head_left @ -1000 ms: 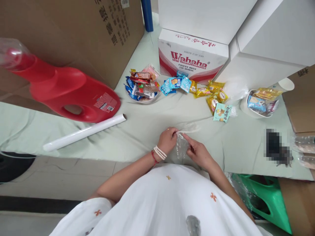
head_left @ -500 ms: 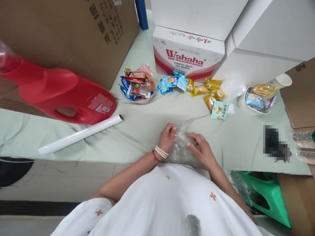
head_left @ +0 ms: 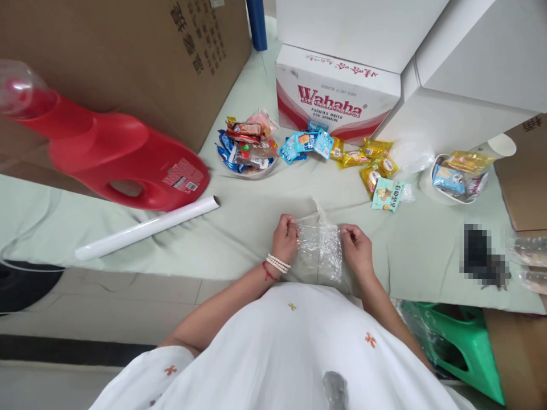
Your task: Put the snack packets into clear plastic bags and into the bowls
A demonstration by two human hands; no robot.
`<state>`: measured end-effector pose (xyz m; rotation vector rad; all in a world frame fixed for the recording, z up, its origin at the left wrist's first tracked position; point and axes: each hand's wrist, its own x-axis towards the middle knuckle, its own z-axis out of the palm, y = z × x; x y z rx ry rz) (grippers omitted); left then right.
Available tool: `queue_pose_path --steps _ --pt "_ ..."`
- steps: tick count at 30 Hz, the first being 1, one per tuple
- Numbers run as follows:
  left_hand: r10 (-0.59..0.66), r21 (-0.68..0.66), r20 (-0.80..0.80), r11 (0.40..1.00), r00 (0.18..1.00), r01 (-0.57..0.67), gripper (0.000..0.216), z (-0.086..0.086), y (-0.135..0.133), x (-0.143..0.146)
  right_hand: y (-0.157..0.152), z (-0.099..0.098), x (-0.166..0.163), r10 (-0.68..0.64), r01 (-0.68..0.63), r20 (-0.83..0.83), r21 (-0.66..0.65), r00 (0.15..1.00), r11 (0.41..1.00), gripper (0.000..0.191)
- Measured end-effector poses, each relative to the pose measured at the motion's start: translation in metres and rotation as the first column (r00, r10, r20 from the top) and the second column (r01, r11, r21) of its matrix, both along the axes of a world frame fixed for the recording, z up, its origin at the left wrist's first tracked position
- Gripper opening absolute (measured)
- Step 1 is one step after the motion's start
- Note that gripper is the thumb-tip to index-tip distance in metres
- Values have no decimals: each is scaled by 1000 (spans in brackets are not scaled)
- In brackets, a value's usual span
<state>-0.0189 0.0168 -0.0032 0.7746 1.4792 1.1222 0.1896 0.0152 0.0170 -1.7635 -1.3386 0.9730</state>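
Observation:
Between my hands, close to my body, a crinkled clear plastic bag (head_left: 320,250) is stretched out over the cloth. My left hand (head_left: 285,238) pinches its left edge, with a beaded bracelet and a red string at the wrist. Opposite, my right hand (head_left: 357,247) is closed on the bag's right edge. Beyond the bag, to the right, lies a mint-green snack packet (head_left: 387,195) among small yellow packets (head_left: 371,173). Light blue packets (head_left: 305,143) lie farther left, beside a bowl (head_left: 255,175) heaped with wrapped snacks.
A red jug (head_left: 128,159) and a white tube (head_left: 149,226) lie on the left. Behind stand a Wahaha carton (head_left: 337,97) and a brown cardboard box (head_left: 128,57). A white bowl of packets (head_left: 427,185), a paper cup (head_left: 504,146) and plastic bottles (head_left: 532,250) are on the right.
My right hand, which had its fingers apart beside the bag, has taken hold of its right edge. The bunched bag is now spread wider between both hands. The view has shifted slightly.

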Motion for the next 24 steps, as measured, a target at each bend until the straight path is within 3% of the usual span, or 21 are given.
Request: queue_pose_path --steps 2,4,7,10,14,16,18,21,24 --pt "-15 21 -18 1000 1000 15 21 2 -1 2 -4 7 2 -24 -1 186 133 982 991 31" --pt "-49 38 -38 998 998 50 23 4 -3 3 -7 14 -4 46 -93 280 159 959 983 31" --pt "-106 61 -62 992 992 110 26 4 -5 6 -6 15 -21 278 -316 374 43 885 948 26" --pt "-113 84 -95 989 989 122 25 1 -7 6 -1 3 -32 379 -398 392 -36 838 917 17" --pt "-99 71 -138 991 985 109 25 -2 -7 2 5 -6 -23 348 -345 51 -53 936 937 21" --pt "-95 63 -151 992 984 106 24 -3 -6 -1 6 -3 -10 285 -300 -131 -113 950 947 27" --pt "-87 59 -158 994 984 98 23 -4 -5 -3 8 4 2 220 -253 -208 -145 953 957 31" --pt "-82 60 -164 994 983 93 22 -5 -3 -4 8 12 10 155 -171 -143 -108 977 979 33" --pt "-109 63 -170 991 979 121 23 -5 -5 -2 7 12 1 169 -170 81 12 982 985 32"
